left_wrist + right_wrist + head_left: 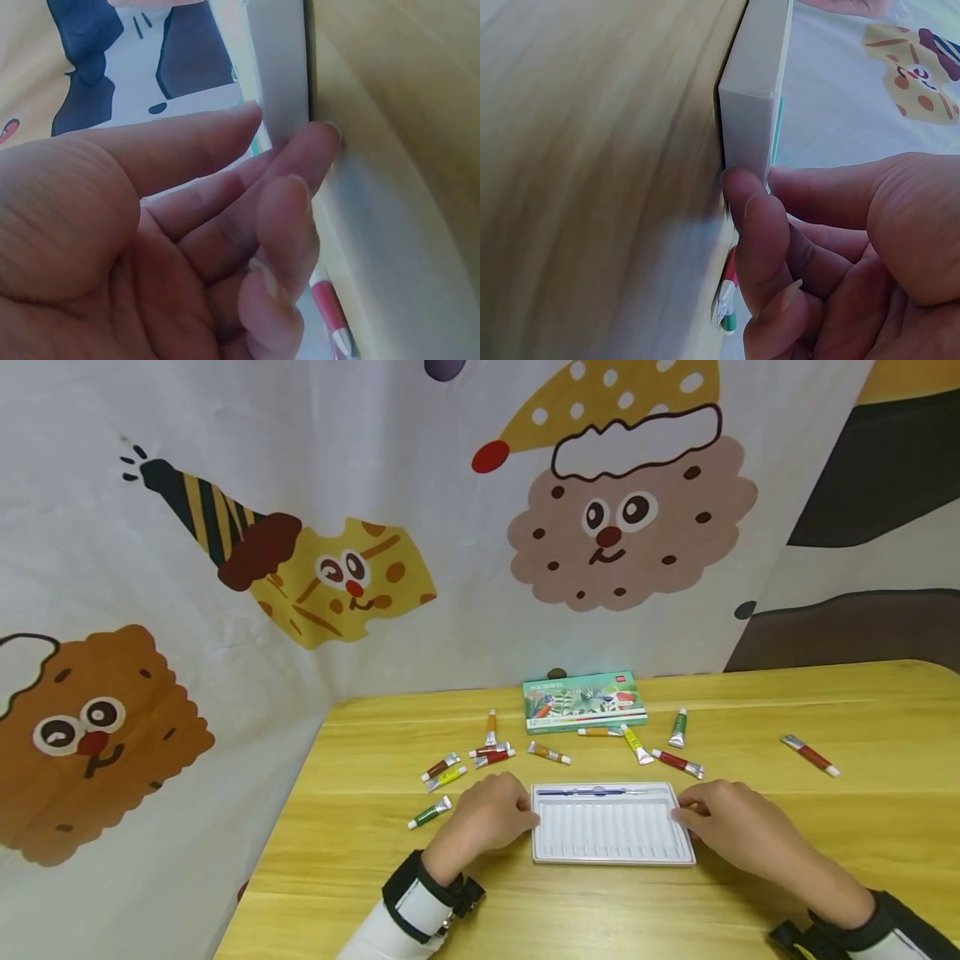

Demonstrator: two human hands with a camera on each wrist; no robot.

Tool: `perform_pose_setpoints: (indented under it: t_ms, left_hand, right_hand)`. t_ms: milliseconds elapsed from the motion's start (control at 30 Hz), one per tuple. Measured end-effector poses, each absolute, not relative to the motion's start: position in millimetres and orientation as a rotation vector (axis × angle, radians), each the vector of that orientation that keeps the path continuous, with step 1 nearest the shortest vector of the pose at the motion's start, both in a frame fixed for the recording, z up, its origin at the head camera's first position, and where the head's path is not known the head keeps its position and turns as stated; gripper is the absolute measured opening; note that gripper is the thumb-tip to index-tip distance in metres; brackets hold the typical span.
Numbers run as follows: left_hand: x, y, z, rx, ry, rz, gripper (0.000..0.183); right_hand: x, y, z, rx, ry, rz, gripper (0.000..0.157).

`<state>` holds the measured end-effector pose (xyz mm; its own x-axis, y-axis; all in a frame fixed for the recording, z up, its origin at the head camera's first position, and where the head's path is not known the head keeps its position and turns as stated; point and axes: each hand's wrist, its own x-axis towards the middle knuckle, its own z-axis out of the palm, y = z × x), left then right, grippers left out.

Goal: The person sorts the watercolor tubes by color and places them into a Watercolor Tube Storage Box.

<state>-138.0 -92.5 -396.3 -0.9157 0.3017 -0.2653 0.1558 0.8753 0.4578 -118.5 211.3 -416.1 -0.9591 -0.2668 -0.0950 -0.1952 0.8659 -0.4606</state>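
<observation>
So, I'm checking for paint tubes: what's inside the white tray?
In the white tray, a slim brush lies along the far side; the ridged section looks empty. Anything underneath the tray is covered.

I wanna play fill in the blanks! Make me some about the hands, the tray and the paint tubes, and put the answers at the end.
1. The tray between the left hand and the right hand is coloured ____.
2. The two hands hold the tray by its ____ sides, not its long ones.
3. On the table, the leftmost paint tube has a body coloured ____.
4. The rightmost paint tube has a body coloured ____.

Missing words: white; short; green; red.
</observation>
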Motion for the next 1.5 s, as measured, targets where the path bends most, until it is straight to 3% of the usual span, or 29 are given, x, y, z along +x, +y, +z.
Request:
perform_pose_setpoints:
  t_ms: [200, 500, 767, 1500]
  left_hand:
    - [-142, -109, -388, 0.368, 2.776, 0.627, 0.016]
    - [-154, -161, -368, 0.250, 2.887, 0.436, 0.009]
    - [-157, -188, -369, 0.185, 2.864, 0.268, 0.013]
    - [-160, -192, -384, 0.113, 2.692, 0.375, 0.030]
  right_hand:
    - [-119, 212, -418, -0.327, 2.872, -0.665, 0.019]
    - [-119, 211, -418, -0.340, 2.868, -0.675, 0.016]
    - [-119, 212, -416, -0.329, 2.858, -0.674, 0.017]
    - [-119, 212, -419, -0.318, 2.850, -0.671, 0.021]
